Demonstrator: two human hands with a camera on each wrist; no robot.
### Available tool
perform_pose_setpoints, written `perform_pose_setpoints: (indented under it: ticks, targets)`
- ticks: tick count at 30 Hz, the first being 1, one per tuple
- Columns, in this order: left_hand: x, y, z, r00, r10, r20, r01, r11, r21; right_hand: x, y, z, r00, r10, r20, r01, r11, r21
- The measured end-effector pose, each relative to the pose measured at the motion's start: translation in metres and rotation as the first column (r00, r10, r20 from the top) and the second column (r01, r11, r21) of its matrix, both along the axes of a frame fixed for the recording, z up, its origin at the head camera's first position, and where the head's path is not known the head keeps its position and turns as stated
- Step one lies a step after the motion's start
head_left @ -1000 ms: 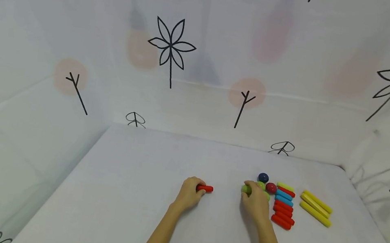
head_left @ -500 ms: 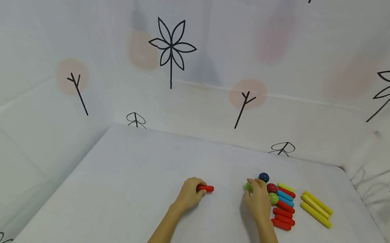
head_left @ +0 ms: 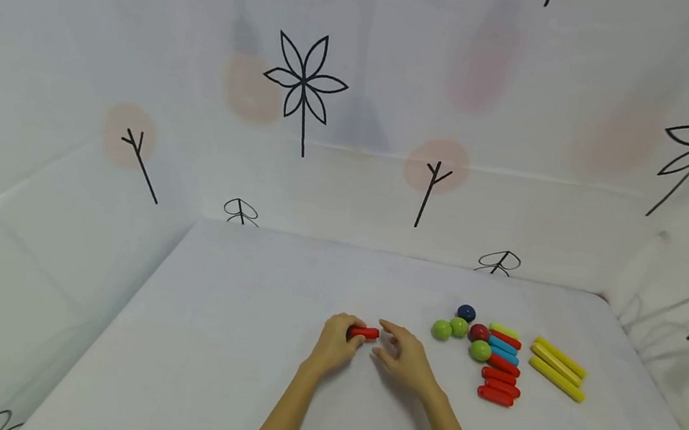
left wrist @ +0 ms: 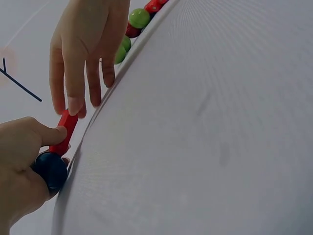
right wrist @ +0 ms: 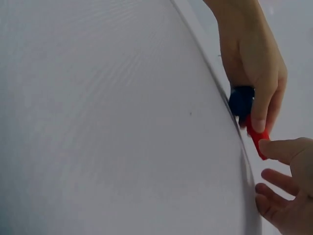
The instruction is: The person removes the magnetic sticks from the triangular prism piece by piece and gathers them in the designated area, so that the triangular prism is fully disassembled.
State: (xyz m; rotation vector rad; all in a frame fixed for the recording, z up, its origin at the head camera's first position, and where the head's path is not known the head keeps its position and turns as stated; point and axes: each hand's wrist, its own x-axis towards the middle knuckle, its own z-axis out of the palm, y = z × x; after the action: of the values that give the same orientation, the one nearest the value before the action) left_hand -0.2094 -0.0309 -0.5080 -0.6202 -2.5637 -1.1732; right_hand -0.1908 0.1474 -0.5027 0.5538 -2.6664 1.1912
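My left hand (head_left: 334, 344) pinches a red stick (head_left: 364, 333) between thumb and fingers, its free end pointing right. A dark blue ball (left wrist: 51, 171) sits at the stick's other end, tucked against the palm and hidden in the head view. Facing it, my right hand (head_left: 407, 360) is empty, thumb and fingers spread on either side of the stick's free end. In the right wrist view the right thumb (right wrist: 279, 150) overlaps that end. Both hands are low over the white table (head_left: 219, 373).
Right of the hands lie three green balls (head_left: 442, 329), a dark red ball (head_left: 479, 332) and another dark blue ball (head_left: 466, 312). Beside them runs a column of short red, blue and yellow-green sticks (head_left: 500, 375). Three longer yellow sticks (head_left: 558, 370) lie farther right.
My right hand has let go of the green balls and moved left to the red stick's free end. The green balls now show uncovered. My left hand stays in place with the stick.
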Motion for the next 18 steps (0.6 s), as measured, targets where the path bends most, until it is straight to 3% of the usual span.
perform_pose_setpoints:
  ticks: [4,9,13,18]
  targets:
    - [0.0,-0.001,-0.001,0.999,-0.034,0.013,0.034,0.999,0.03,-0.003,-0.009,-0.004,0.999,0.042,-0.029,-0.044,0.998,-0.047]
    - [0.0,-0.003,-0.002,0.997,-0.065,0.048,0.061,0.996,0.072,-0.006,-0.012,-0.006,0.999,0.029,-0.046,-0.033,0.995,-0.094]
    - [0.001,-0.006,-0.003,0.995,-0.056,0.085,0.047,0.993,0.111,-0.008,-0.01,-0.008,0.999,-0.005,-0.038,0.001,0.995,-0.096]
    - [0.002,-0.011,-0.002,0.996,-0.031,0.079,0.022,0.993,0.118,-0.009,-0.006,-0.009,0.999,-0.047,-0.019,0.045,0.996,-0.075]
